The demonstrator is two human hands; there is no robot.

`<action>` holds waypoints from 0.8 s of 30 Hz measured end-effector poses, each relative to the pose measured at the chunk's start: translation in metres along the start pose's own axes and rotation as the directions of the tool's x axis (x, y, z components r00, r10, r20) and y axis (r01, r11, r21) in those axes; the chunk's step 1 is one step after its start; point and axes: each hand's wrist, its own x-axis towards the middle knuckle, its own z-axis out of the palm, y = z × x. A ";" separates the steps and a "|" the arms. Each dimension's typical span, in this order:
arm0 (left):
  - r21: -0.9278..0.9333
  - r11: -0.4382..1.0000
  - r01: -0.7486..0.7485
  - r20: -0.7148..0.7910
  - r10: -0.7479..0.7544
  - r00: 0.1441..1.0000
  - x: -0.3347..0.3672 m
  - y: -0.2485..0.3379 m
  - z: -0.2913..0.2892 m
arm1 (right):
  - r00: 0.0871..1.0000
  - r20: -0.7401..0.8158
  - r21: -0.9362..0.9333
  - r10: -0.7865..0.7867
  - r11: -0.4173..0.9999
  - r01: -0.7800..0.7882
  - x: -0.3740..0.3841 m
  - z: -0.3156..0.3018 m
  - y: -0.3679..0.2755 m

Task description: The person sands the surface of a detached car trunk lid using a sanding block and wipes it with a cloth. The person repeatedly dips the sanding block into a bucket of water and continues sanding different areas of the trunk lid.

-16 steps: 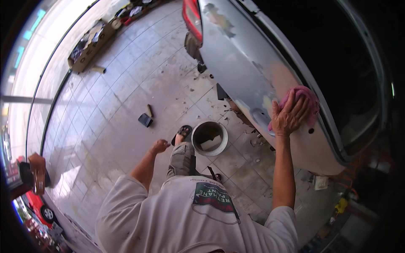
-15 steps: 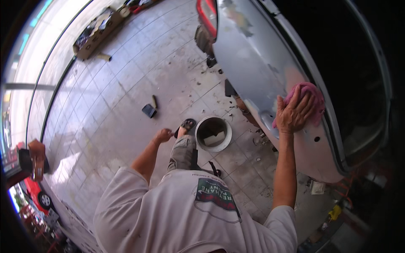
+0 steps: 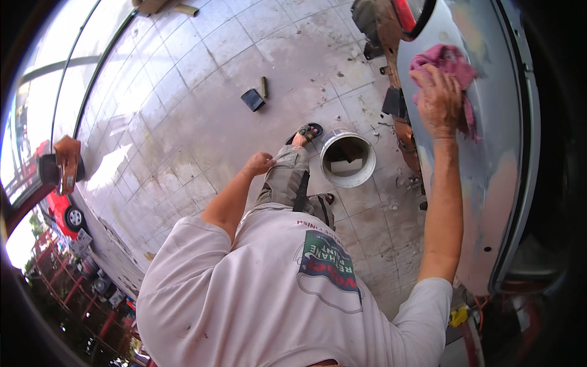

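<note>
My right hand [image 3: 439, 105] presses a crumpled pink cloth [image 3: 449, 60] against a car body panel [image 3: 437, 27] on the right. Part of the cloth hangs down beside the hand. The panel is silver-grey with patches of pale pink and beige, and a red tail light [image 3: 403, 13] sits at its far end. My left hand [image 3: 260, 164] hangs by my trouser leg [image 3: 284, 160], fingers loosely curled, with nothing visible in it.
A white bucket [image 3: 365, 176] with water and a pale block inside stands on the tiled floor [image 3: 202, 122] between my feet and the car. Farther off lie a dark sanding sheet [image 3: 252, 99] and a small stick-like block [image 3: 264, 87]. A glossy car surface curves along the left.
My right hand has slid the pink cloth along the panel, away from me toward the tail light. My left hand has come up closer to my knee. The whole view has shifted.
</note>
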 end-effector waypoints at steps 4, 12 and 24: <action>0.139 0.965 0.223 0.231 -0.250 0.940 -0.004 -0.016 -0.007 | 0.915 0.386 0.406 0.119 0.868 -0.285 -0.152 0.044 -0.069; 0.210 0.614 -0.761 0.273 0.710 0.649 -0.018 0.336 -0.042 | -0.271 0.925 -0.233 0.268 -0.167 -0.958 -0.530 -0.008 -0.238; 0.809 -0.338 -0.482 0.330 0.938 -0.104 -0.170 0.840 0.175 | -0.664 0.657 0.368 0.357 -0.921 -0.131 -0.770 -0.007 -0.547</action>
